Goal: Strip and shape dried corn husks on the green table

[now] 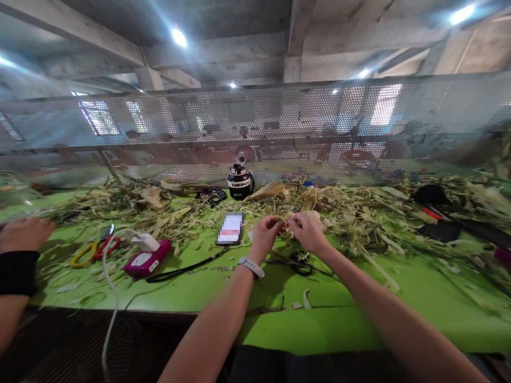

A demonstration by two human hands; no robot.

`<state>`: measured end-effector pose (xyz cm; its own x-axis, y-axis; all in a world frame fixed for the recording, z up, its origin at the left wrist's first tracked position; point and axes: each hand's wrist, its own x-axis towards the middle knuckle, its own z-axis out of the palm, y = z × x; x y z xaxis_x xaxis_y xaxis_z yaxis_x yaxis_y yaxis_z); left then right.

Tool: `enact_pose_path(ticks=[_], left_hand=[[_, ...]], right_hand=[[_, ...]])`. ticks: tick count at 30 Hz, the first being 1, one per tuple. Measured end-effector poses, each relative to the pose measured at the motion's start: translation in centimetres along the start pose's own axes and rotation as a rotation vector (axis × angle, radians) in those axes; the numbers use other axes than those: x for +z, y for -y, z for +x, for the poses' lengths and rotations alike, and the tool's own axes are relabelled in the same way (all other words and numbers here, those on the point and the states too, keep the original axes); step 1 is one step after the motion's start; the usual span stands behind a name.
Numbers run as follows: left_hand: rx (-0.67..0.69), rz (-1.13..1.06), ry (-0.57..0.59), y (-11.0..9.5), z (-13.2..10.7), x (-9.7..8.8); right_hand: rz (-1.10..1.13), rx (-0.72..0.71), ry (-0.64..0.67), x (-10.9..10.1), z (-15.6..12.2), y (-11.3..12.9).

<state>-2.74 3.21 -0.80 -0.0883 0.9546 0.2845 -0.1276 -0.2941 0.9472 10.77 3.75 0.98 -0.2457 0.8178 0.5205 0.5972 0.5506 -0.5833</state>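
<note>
Above the green tabletop, my left hand point(265, 235) and my right hand point(306, 232) meet with fingertips almost touching. Both are closed in a pinch, thumb against finger. Something small and brownish seems to be between them, but its kind is too small to make out. A white band point(251, 267) circles my left wrist. Just below my hands lies a pair of black-handled scissors point(301, 264), partly covered by plant scraps. Heaps of dried husk strips point(343, 213) spread behind and right of my hands. Left of my left hand lies a lit phone point(230, 229).
A black strap point(183, 271) trails from the phone toward a magenta box point(148, 259) with a white plug and cable. Scissors with yellow and red handles point(95, 251) lie farther left, near another person's hand point(26, 234). A black bottle point(239, 183) stands before the mesh screen point(271, 122).
</note>
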Motion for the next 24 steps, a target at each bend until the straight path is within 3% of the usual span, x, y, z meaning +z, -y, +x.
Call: enact_pose_path(ticks=[7, 18, 24], left_hand=[[0.041, 0.027, 0.0, 0.2, -0.08, -0.1], [-0.014, -0.047, 0.012, 0.24, -0.21, -0.05], [-0.037, -0.057, 0.074, 0.07, -0.46, 0.02]], right_hand=[[0.133, 0.023, 0.082, -0.01, -0.05, -0.21], [0.273, 0.083, 0.058, 0.29, -0.51, 0.25], [0.342, 0.076, 0.064, 0.81, -0.7, 0.19]])
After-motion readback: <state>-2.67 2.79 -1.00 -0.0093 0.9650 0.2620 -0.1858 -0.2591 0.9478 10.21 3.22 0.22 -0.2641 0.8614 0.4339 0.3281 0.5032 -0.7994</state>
